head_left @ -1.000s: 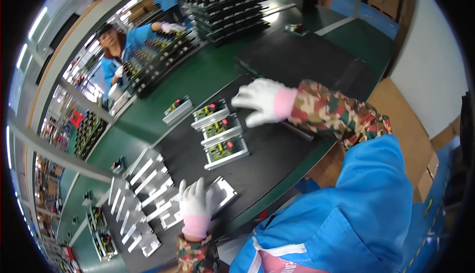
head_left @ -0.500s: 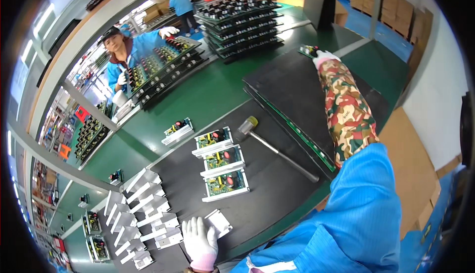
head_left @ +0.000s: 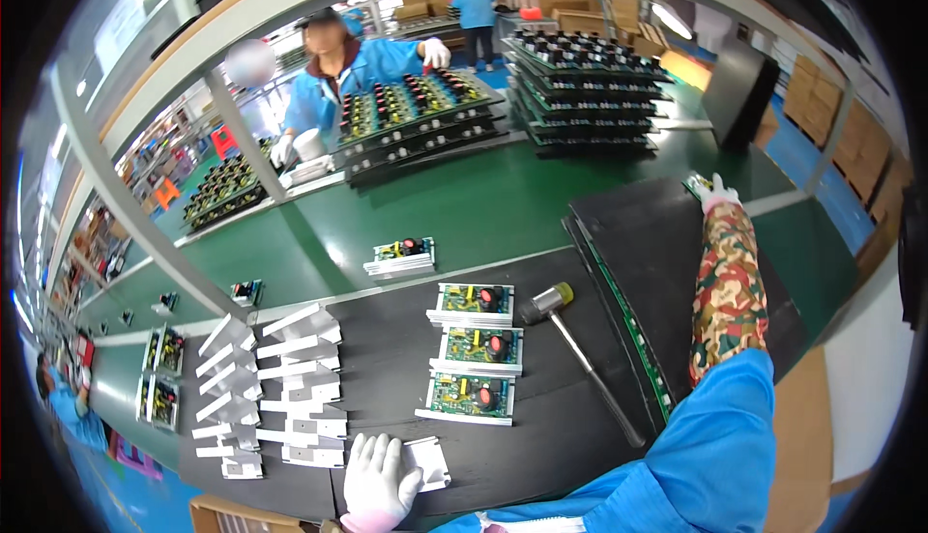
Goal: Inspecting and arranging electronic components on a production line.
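Note:
My left hand (head_left: 380, 483), in a white glove, lies on the black mat with its fingers stretched out and holds nothing. Its thumb is against or just beside a silver metal bracket (head_left: 427, 463). At the far end of the black stacked sheets (head_left: 652, 229), my right hand (head_left: 718, 195), also gloved, has its fingers at a small green circuit board (head_left: 695, 184) and seems to grip it; the hand partly hides the board. Three circuit boards in silver brackets (head_left: 471, 398) sit in a column on the mat. Several bare metal brackets (head_left: 302, 385) stand in two rows left of them.
A mallet (head_left: 590, 364) lies between the assembled boards and the black sheets. One more bracketed board (head_left: 401, 257) rests on the green bench (head_left: 464, 209). Beyond are tall stacks of circuit-board trays (head_left: 585, 98) and a co-worker (head_left: 372, 69) handling another stack. A metal post (head_left: 145, 214) rises at the left.
The view has turned left, so the bench appears shifted rightward. My right hand stays at the small board at the far end, and my left hand stays beside the bracket. The co-worker's hand has moved over the boards.

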